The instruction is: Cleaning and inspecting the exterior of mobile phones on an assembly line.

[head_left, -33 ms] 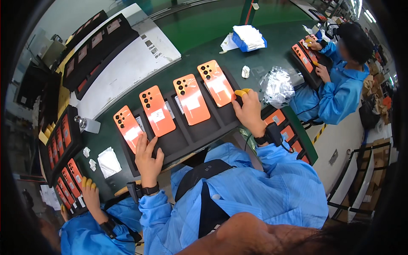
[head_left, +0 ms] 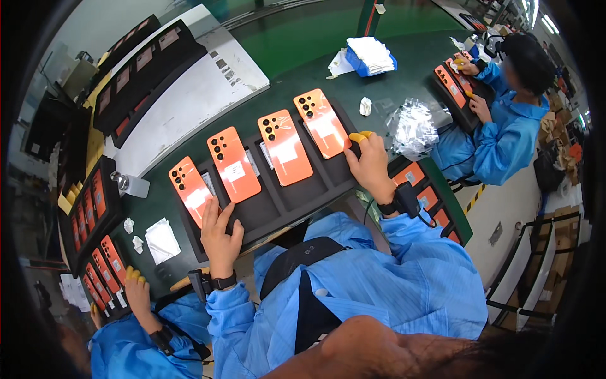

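Four orange phones lie backs up, slanted, in a black foam tray (head_left: 265, 218) in front of me. Each has black camera rings and a white label. My left hand (head_left: 219, 243) is open, its fingers stretched over the tray beside the lower end of the leftmost phone (head_left: 189, 189); a fingertip reaches toward the second phone (head_left: 235, 165). The third phone (head_left: 285, 148) lies untouched. At the right end, my right hand (head_left: 370, 165), with yellow finger cots, is closed at the lower right edge of the rightmost phone (head_left: 320, 124). Its fingertips are partly hidden.
Crumpled clear film (head_left: 413, 129) lies to the right, near a blue box of white wipes (head_left: 370, 57). At left are a dispenser bottle (head_left: 130, 185) and a white cloth (head_left: 163, 241). Co-workers handle phones on both sides; another phone tray (head_left: 429, 199) sits at lower right.
The left co-worker's hand has shifted slightly to the right and down. My hands and the phones in my tray stay in place.
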A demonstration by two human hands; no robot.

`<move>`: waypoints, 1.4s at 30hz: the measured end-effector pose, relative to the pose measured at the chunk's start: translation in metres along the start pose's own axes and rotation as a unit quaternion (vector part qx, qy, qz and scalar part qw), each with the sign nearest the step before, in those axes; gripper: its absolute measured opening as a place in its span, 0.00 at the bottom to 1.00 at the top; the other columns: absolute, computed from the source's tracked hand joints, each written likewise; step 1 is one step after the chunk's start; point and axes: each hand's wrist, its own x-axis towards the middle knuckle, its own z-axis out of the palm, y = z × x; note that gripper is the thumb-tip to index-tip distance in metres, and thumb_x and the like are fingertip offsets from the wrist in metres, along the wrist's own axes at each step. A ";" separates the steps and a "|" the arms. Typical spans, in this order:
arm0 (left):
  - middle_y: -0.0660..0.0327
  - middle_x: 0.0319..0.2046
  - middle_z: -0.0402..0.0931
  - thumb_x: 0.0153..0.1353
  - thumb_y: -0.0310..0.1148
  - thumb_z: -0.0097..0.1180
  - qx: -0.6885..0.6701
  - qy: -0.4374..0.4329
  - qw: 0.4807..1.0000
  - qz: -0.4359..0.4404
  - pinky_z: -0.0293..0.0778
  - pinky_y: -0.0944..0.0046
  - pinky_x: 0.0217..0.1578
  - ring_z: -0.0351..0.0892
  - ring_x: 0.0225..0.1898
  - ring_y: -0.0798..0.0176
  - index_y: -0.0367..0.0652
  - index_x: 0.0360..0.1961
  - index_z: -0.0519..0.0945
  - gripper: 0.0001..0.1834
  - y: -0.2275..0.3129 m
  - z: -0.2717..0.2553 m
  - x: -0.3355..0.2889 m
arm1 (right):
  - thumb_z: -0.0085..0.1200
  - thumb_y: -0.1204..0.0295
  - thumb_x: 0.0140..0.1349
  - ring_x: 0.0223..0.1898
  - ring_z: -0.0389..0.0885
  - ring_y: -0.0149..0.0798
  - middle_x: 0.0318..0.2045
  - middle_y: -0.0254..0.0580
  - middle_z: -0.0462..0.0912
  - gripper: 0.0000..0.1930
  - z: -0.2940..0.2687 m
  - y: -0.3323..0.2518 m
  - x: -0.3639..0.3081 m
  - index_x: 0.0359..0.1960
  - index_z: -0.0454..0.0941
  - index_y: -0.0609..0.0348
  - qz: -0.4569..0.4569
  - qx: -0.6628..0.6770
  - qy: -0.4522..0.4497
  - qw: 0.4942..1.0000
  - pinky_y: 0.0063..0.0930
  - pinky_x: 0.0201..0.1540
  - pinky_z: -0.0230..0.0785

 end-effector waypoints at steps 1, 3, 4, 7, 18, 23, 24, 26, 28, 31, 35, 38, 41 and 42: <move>0.46 0.65 0.69 0.54 0.28 0.60 0.002 -0.001 1.000 -0.003 0.63 0.50 0.67 0.66 0.68 0.43 0.46 0.53 0.83 0.23 0.000 0.000 -0.001 | 0.61 0.69 0.59 0.46 0.74 0.56 0.42 0.51 0.77 0.13 0.001 -0.001 0.000 0.44 0.81 0.62 0.000 0.006 0.001 1.000 0.45 0.48 0.70; 0.46 0.65 0.69 0.54 0.28 0.59 -0.001 0.004 1.000 0.004 0.63 0.50 0.67 0.66 0.68 0.43 0.45 0.53 0.83 0.22 0.001 0.000 0.000 | 0.62 0.69 0.58 0.47 0.74 0.56 0.43 0.52 0.77 0.14 -0.003 -0.004 0.006 0.44 0.81 0.62 -0.026 0.023 0.011 0.999 0.45 0.49 0.69; 0.46 0.65 0.69 0.54 0.28 0.59 0.001 0.002 1.000 0.001 0.63 0.50 0.67 0.66 0.68 0.43 0.45 0.53 0.83 0.22 0.002 0.000 0.001 | 0.63 0.70 0.57 0.49 0.73 0.57 0.44 0.52 0.76 0.15 -0.003 -0.004 0.008 0.45 0.80 0.62 -0.049 0.037 0.024 0.998 0.45 0.51 0.69; 0.46 0.65 0.70 0.52 0.28 0.60 0.017 0.011 1.000 0.008 0.66 0.51 0.65 0.66 0.69 0.44 0.47 0.52 0.84 0.22 0.002 0.002 0.001 | 0.65 0.71 0.53 0.48 0.73 0.54 0.43 0.48 0.77 0.15 -0.004 -0.011 0.012 0.43 0.81 0.59 -0.077 0.080 -0.043 0.993 0.45 0.55 0.65; 0.46 0.65 0.70 0.55 0.27 0.58 0.022 0.001 1.000 -0.011 0.64 0.50 0.67 0.66 0.68 0.42 0.45 0.52 0.84 0.21 0.006 0.001 0.002 | 0.67 0.73 0.49 0.48 0.74 0.49 0.40 0.42 0.76 0.11 0.004 -0.028 0.011 0.35 0.81 0.57 -0.143 0.042 -0.122 0.981 0.44 0.57 0.62; 0.46 0.65 0.70 0.55 0.27 0.58 0.023 0.000 1.000 -0.008 0.63 0.49 0.67 0.66 0.68 0.42 0.45 0.52 0.84 0.20 0.006 0.002 0.004 | 0.64 0.75 0.52 0.44 0.74 0.50 0.39 0.43 0.77 0.08 0.006 -0.027 0.012 0.34 0.81 0.59 -0.153 0.040 -0.111 0.981 0.43 0.53 0.65; 0.46 0.65 0.70 0.55 0.27 0.58 0.022 0.000 1.000 -0.009 0.63 0.49 0.67 0.65 0.69 0.42 0.45 0.52 0.84 0.20 0.007 0.002 0.004 | 0.63 0.77 0.53 0.43 0.74 0.51 0.39 0.44 0.77 0.07 0.007 -0.026 0.012 0.34 0.80 0.60 -0.158 0.038 -0.109 0.981 0.43 0.50 0.66; 0.46 0.65 0.70 0.55 0.27 0.58 0.024 0.000 1.000 -0.012 0.63 0.49 0.67 0.65 0.69 0.43 0.45 0.51 0.84 0.20 0.007 0.002 0.003 | 0.61 0.77 0.54 0.42 0.75 0.51 0.38 0.45 0.77 0.07 0.010 -0.025 0.013 0.35 0.80 0.60 -0.153 0.043 -0.116 0.980 0.43 0.49 0.66; 0.46 0.65 0.70 0.55 0.27 0.58 0.025 0.000 1.000 -0.016 0.63 0.49 0.67 0.65 0.69 0.43 0.45 0.51 0.84 0.20 0.008 0.001 0.003 | 0.60 0.77 0.56 0.42 0.75 0.52 0.38 0.45 0.77 0.06 0.013 -0.023 0.013 0.35 0.80 0.61 -0.147 0.048 -0.122 0.980 0.43 0.48 0.66; 0.47 0.66 0.69 0.56 0.25 0.58 0.023 -0.003 0.999 -0.021 0.62 0.49 0.67 0.64 0.69 0.43 0.44 0.51 0.84 0.20 0.010 0.003 0.004 | 0.57 0.77 0.59 0.41 0.75 0.54 0.37 0.48 0.77 0.05 0.015 -0.021 0.013 0.37 0.78 0.62 -0.113 0.020 -0.122 0.986 0.44 0.46 0.67; 0.45 0.64 0.71 0.56 0.24 0.58 0.004 0.036 0.998 -0.048 0.64 0.48 0.65 0.67 0.67 0.41 0.41 0.51 0.83 0.20 0.027 0.012 0.005 | 0.54 0.77 0.62 0.40 0.75 0.57 0.36 0.51 0.77 0.04 0.017 -0.017 0.012 0.37 0.77 0.64 -0.052 0.073 -0.123 0.988 0.47 0.44 0.68; 0.47 0.61 0.73 0.56 0.24 0.59 0.001 0.062 0.997 0.035 0.66 0.47 0.64 0.70 0.63 0.39 0.40 0.52 0.81 0.20 0.052 0.029 0.020 | 0.53 0.76 0.64 0.40 0.75 0.58 0.36 0.53 0.77 0.04 0.013 -0.018 0.013 0.36 0.76 0.64 -0.044 0.076 -0.121 0.989 0.48 0.43 0.68; 0.52 0.61 0.74 0.57 0.29 0.61 -0.027 -0.033 0.991 0.129 0.66 0.45 0.63 0.69 0.63 0.42 0.41 0.53 0.80 0.20 0.100 0.038 0.042 | 0.52 0.75 0.65 0.39 0.76 0.59 0.36 0.54 0.78 0.04 0.014 -0.021 0.016 0.36 0.76 0.64 -0.044 0.066 -0.134 0.988 0.49 0.43 0.68; 0.54 0.61 0.74 0.57 0.31 0.62 -0.040 -0.066 0.982 0.172 0.65 0.45 0.63 0.68 0.64 0.42 0.41 0.53 0.80 0.21 0.111 0.045 0.049 | 0.52 0.75 0.65 0.39 0.76 0.60 0.36 0.54 0.78 0.05 0.015 -0.021 0.017 0.36 0.76 0.65 -0.038 0.069 -0.136 0.988 0.49 0.42 0.68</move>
